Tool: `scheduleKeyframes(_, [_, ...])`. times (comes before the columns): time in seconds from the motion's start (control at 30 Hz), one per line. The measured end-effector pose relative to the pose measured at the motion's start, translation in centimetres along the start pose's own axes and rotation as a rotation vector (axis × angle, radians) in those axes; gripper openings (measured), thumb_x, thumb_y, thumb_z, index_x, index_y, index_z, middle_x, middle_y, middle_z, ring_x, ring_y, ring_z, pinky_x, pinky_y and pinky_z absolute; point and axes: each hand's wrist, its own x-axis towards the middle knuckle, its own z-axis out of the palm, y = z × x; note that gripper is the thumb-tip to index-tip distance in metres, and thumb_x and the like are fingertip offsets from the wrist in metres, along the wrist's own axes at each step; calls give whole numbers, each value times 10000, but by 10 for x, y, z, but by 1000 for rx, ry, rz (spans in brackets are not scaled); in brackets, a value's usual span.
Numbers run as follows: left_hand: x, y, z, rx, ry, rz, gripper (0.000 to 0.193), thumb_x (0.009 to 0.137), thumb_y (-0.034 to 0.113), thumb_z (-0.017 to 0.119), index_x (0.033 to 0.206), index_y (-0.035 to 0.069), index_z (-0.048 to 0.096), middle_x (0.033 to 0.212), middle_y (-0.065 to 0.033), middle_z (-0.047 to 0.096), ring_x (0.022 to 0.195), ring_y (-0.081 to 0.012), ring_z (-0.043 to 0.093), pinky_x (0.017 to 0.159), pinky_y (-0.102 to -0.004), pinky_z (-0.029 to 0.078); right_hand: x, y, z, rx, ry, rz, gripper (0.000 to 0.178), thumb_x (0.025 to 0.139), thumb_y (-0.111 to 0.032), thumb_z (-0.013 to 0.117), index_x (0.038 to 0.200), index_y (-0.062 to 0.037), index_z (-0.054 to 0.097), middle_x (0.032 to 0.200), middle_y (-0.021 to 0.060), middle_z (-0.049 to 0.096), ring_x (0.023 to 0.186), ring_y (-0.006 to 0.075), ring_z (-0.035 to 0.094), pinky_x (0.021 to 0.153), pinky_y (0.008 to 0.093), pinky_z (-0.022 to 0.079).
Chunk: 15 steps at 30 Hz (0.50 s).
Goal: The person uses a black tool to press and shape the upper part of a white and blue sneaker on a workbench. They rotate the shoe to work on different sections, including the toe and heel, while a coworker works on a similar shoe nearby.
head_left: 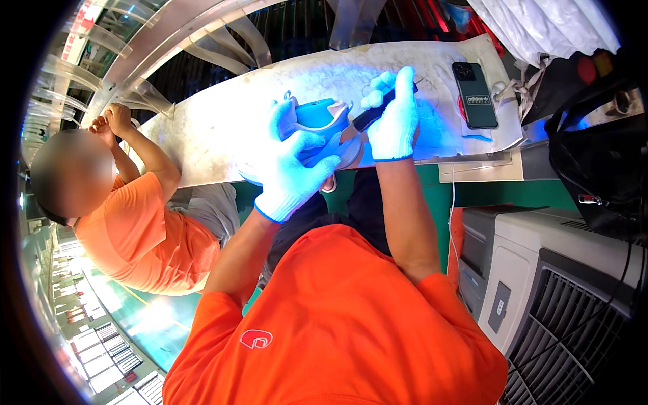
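My left hand [291,172], in a white knit glove with a blue cuff, is closed around a light-coloured shoe [343,154] above the near edge of the table. The shoe's opening shows a bright blue inside, and a small loop stands at its upper left. My right hand [397,125], gloved alike, grips a dark-handled tool [368,119] with a pale flat tip. That tip points down and left at the shoe's right side; whether it touches cannot be made out. Strong blue light washes over both gloves and the shoe.
A dark phone [476,94] lies on the stained table [209,135] at right, near a small blue strip [477,138]. At left sits a person in an orange shirt [145,233]. A black bag [601,169] hangs at right above a grey-white machine with a grille [516,270].
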Motion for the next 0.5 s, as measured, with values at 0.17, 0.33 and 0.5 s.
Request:
scheduleKeyframes(0.17, [-1, 1, 13, -15, 48, -12, 270, 629, 207, 996, 769, 136, 777, 1421, -189, 620, 1446, -509, 527, 1169, -614, 457, 3, 10, -16, 214, -157, 82, 519, 1137, -569, 585, 891, -118, 659, 781, 57, 637, 557, 166, 502, 584, 362, 445])
scheduleKeyframes(0.33, [5, 2, 9, 0, 20, -6, 273, 620, 195, 989, 738, 119, 755, 1238, -125, 694, 1400, -489, 560, 1137, -618, 479, 9, 16, -25, 273, -185, 91, 533, 1144, -567, 570, 873, -117, 663, 759, 62, 635, 556, 167, 501, 575, 365, 427])
scheduleKeyframes(0.5, [6, -3, 10, 12, -8, -24, 305, 626, 189, 990, 731, 98, 718, 1150, -86, 719, 1390, -477, 572, 1115, -616, 491, 3, 7, -20, 85, -114, -105, 540, 1143, -556, 573, 873, -96, 654, 734, 76, 630, 547, 168, 515, 567, 374, 457])
